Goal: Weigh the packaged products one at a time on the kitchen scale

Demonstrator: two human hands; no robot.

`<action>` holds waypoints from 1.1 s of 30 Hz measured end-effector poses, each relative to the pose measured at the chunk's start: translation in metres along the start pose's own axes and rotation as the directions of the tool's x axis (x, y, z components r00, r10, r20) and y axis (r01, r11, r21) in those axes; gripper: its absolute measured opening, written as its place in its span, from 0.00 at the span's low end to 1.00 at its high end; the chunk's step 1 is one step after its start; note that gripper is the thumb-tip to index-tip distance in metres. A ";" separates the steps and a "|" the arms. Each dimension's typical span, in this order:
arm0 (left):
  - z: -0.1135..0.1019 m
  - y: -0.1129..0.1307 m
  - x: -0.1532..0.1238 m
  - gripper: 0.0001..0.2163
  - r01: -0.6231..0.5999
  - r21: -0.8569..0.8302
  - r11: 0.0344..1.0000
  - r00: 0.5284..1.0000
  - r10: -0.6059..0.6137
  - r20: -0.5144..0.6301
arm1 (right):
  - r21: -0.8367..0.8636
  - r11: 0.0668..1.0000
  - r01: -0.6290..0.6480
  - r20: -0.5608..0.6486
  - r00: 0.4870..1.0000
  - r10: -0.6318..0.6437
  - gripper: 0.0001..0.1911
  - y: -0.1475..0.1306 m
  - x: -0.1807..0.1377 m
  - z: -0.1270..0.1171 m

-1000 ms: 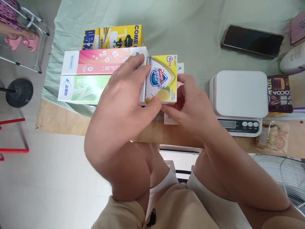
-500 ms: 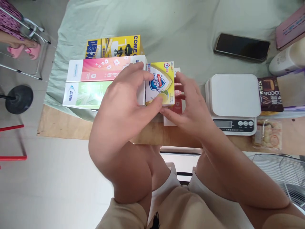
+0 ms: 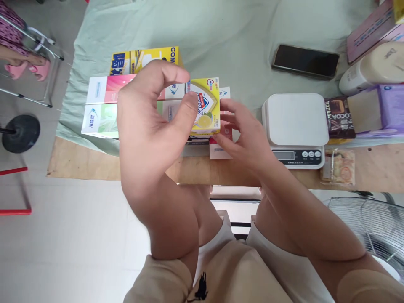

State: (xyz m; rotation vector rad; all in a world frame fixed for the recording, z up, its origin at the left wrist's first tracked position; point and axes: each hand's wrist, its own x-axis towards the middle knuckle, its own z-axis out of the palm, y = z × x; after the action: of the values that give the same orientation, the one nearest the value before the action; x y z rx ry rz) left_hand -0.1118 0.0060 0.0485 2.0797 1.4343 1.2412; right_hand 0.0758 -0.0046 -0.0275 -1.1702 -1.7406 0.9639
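A yellow Safeguard soap box (image 3: 206, 109) sits on top of a small stack of white and red boxes (image 3: 221, 150) at the table's front edge. My left hand (image 3: 148, 122) is lifted in a loose C shape, fingers apart, with the thumb tip at the soap box's left edge. My right hand (image 3: 249, 139) has its fingers stretched out against the right side of the soap box and the stack below it. Left of the stack lie a pink toothpaste box (image 3: 104, 88) and a green one (image 3: 97, 120), side by side.
A yellow carton (image 3: 139, 57) lies behind the toothpaste boxes. A white kitchen scale (image 3: 296, 118) stands right of my hands, a black phone (image 3: 305, 62) behind it. A cocoa pack (image 3: 339, 118), a purple pack (image 3: 391, 109), a white bottle (image 3: 369, 71) and a snack bag (image 3: 339, 168) lie far right. A fan grille (image 3: 366, 223) is below the table.
My left hand has let go of the soap box and lifted, fingers opening. My right hand's fingers have spread along the box's right side. The view drifted slightly right.
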 end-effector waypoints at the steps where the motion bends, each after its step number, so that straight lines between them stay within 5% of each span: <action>1: 0.001 -0.006 0.000 0.10 -0.026 -0.015 1.000 1.000 0.027 0.005 | -0.001 1.000 0.000 0.005 1.000 0.000 0.29 0.002 0.000 0.000; 9: 0.003 -0.033 0.002 0.13 0.044 -0.062 0.997 0.999 -0.042 0.029 | -0.018 0.999 0.038 0.028 0.999 -0.037 0.28 0.007 0.004 -0.002; 19: -0.002 -0.033 0.002 0.11 0.006 -0.059 0.998 0.999 -0.003 0.042 | -0.056 0.998 0.014 0.025 1.000 -0.012 0.30 0.000 -0.001 -0.007; 27: -0.006 -0.016 0.011 0.16 -0.275 -0.158 0.948 0.959 0.283 0.028 | -0.122 0.993 -0.003 -0.075 0.997 -0.006 0.30 -0.009 -0.014 -0.025; 30: 0.009 -0.002 0.013 0.20 -0.342 -0.217 0.914 0.928 0.365 0.077 | -0.136 0.990 0.021 -0.127 0.991 -0.039 0.31 -0.013 -0.022 -0.034; 33: 0.043 0.022 0.012 0.22 -0.209 -0.261 0.942 0.977 0.209 -0.027 | -0.143 0.987 0.071 -0.194 0.976 -0.098 0.30 -0.015 -0.031 -0.048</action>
State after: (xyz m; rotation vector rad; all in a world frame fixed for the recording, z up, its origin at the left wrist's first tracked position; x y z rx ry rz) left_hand -0.0635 0.0152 0.0444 2.0854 1.0015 1.4237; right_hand 0.1224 -0.0312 -0.0017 -1.2241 -1.6981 0.6607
